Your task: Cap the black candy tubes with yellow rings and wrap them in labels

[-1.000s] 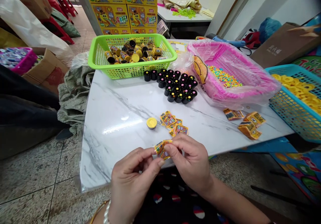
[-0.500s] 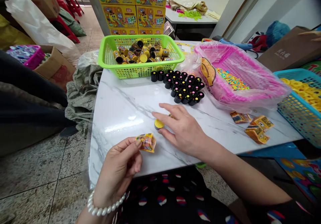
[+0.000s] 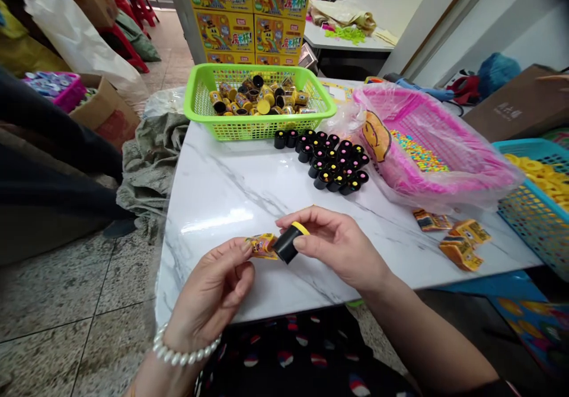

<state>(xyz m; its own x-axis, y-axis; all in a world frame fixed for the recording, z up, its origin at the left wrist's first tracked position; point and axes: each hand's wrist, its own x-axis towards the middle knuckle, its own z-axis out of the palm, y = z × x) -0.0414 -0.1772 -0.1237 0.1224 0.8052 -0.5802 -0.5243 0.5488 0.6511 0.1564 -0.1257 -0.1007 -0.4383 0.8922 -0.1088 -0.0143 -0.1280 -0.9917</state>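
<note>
One yellow-printed sleeve occupies your left fingers, one yellow-lidded black cup your right fingers, near the white desk's front edge.

Your black cup looks like smooth plastic; your printed wrapper, thin glossy film. Your desk shines, smooth and marble-patterned. You face a glossy green plastic basket and a matt, roughly wrinkled sack.

The bare left hand pinches with thumb and forefinger, its other fingers curled below. The bare right hand faces it, thumb and fingers gripping, its bare forearm slanting from lower right.
</note>
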